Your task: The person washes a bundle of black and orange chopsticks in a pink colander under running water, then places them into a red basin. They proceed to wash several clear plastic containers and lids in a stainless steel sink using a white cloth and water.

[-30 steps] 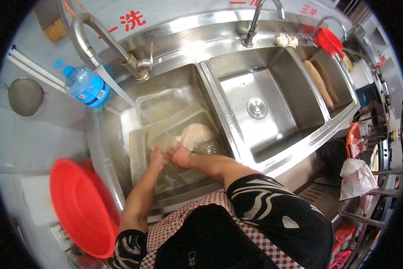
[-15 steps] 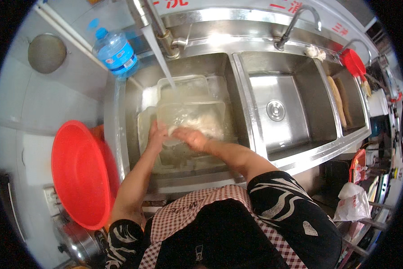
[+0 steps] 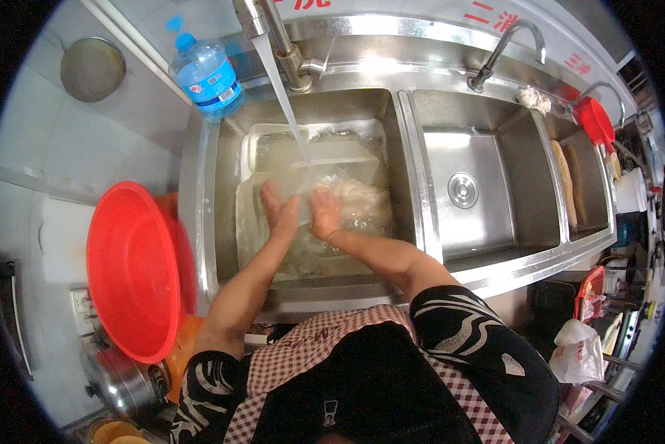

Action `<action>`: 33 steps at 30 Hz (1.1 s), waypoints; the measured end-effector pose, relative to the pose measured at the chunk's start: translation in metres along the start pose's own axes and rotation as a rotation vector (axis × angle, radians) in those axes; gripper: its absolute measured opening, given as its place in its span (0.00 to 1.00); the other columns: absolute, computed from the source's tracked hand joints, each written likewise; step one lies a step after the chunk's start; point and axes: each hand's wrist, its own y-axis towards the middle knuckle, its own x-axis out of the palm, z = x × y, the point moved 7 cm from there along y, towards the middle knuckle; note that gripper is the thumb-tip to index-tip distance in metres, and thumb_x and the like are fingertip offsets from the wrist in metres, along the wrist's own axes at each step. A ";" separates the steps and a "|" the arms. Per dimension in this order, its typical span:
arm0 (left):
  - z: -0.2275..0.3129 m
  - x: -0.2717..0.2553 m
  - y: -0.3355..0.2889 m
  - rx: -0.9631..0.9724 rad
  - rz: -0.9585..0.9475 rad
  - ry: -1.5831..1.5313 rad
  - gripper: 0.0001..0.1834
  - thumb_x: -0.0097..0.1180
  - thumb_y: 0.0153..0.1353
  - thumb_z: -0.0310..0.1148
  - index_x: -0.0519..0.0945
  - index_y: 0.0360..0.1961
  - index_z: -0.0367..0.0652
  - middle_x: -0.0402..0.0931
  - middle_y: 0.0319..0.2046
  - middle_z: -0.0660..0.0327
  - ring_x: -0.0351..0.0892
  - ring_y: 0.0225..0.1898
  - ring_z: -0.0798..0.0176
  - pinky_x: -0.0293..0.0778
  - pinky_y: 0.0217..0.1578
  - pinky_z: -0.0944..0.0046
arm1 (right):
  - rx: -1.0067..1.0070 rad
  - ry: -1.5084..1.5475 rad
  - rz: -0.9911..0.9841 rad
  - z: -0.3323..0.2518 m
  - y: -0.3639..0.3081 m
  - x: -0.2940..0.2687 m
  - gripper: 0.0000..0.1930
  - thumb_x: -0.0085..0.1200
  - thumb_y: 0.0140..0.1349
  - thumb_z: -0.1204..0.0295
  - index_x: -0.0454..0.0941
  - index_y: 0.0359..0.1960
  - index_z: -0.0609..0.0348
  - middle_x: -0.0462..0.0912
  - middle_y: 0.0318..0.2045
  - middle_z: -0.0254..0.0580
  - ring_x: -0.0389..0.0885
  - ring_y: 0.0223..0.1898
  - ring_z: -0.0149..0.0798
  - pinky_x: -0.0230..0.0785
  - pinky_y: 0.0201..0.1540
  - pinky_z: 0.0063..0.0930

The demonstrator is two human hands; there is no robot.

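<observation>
Two hands at work in the nearest basin of a three-basin steel sink (image 3: 403,140): left hand (image 3: 281,214) and right hand (image 3: 323,213) side by side, fingers together and flat, palms pressed down on a pale, soft lump of food (image 3: 358,203) lying in a clear plastic tub (image 3: 252,222) full of water. Lump mostly just right of the right hand, partly under both palms. Stream of water (image 3: 284,103) falling from the tap (image 3: 266,22) straight ahead of the fingertips, landing just beyond them.

Rinsing or kneading under running water, by the look of it; midway rather than finished, with the tub full and the tap on. Next move likely to call for a gentle grip from below to turn or lift the slippery lump without tearing it, clear of the tub wall.

Round red basin (image 3: 129,270) propped on edge well left of the left hand. Blue-capped water bottle (image 3: 206,74) ahead and left, at the sink's back corner. Middle basin (image 3: 462,185) bare, right of the right hand; red dustpan-like scoop (image 3: 593,120) far right. Grey tiled wall, checked apron (image 3: 325,337) below.
</observation>
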 end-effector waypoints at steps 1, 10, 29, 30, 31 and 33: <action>-0.006 0.000 0.003 -0.064 -0.008 -0.071 0.38 0.54 0.45 0.28 0.56 0.60 0.35 0.62 0.56 0.49 0.62 0.57 0.50 0.57 0.59 0.58 | -0.045 0.096 0.017 -0.008 -0.001 0.006 0.36 0.62 0.38 0.68 0.68 0.55 0.57 0.69 0.55 0.52 0.60 0.61 0.53 0.51 0.62 0.49; -0.056 -0.020 0.024 -0.174 0.064 -0.188 0.29 0.50 0.51 0.28 0.63 0.57 0.34 0.68 0.49 0.55 0.69 0.47 0.58 0.67 0.47 0.63 | -0.400 0.333 -0.063 -0.064 -0.008 -0.012 0.24 0.47 0.54 0.69 0.69 0.56 0.53 0.70 0.56 0.45 0.64 0.60 0.49 0.56 0.56 0.47; 0.009 0.020 0.023 -0.364 -0.118 -0.478 0.44 0.57 0.46 0.28 0.49 0.64 0.48 0.57 0.58 0.57 0.62 0.54 0.57 0.66 0.48 0.61 | -0.100 -0.025 -0.293 0.051 0.017 -0.022 0.14 0.54 0.43 0.73 0.73 0.36 0.54 0.80 0.36 0.49 0.77 0.42 0.53 0.70 0.44 0.45; 0.009 0.017 0.022 -0.399 -0.134 -0.460 0.43 0.57 0.48 0.30 0.49 0.64 0.49 0.57 0.57 0.57 0.62 0.54 0.56 0.66 0.47 0.61 | -0.267 -0.131 -0.321 0.052 0.014 -0.003 0.20 0.55 0.44 0.71 0.73 0.44 0.52 0.78 0.42 0.50 0.75 0.46 0.53 0.67 0.48 0.44; 0.007 0.016 0.022 -0.434 -0.149 -0.442 0.43 0.56 0.49 0.32 0.48 0.64 0.51 0.57 0.57 0.56 0.62 0.54 0.56 0.66 0.46 0.61 | -0.409 -0.161 -0.244 0.060 0.005 0.002 0.22 0.56 0.44 0.70 0.73 0.46 0.51 0.76 0.45 0.51 0.74 0.48 0.53 0.65 0.50 0.44; -0.020 0.002 0.029 -0.366 -0.081 -0.385 0.41 0.56 0.51 0.36 0.49 0.64 0.52 0.57 0.57 0.56 0.62 0.54 0.56 0.67 0.45 0.59 | -0.533 -0.188 -0.293 0.051 -0.008 -0.001 0.24 0.55 0.47 0.66 0.72 0.50 0.50 0.73 0.50 0.51 0.72 0.51 0.53 0.61 0.55 0.43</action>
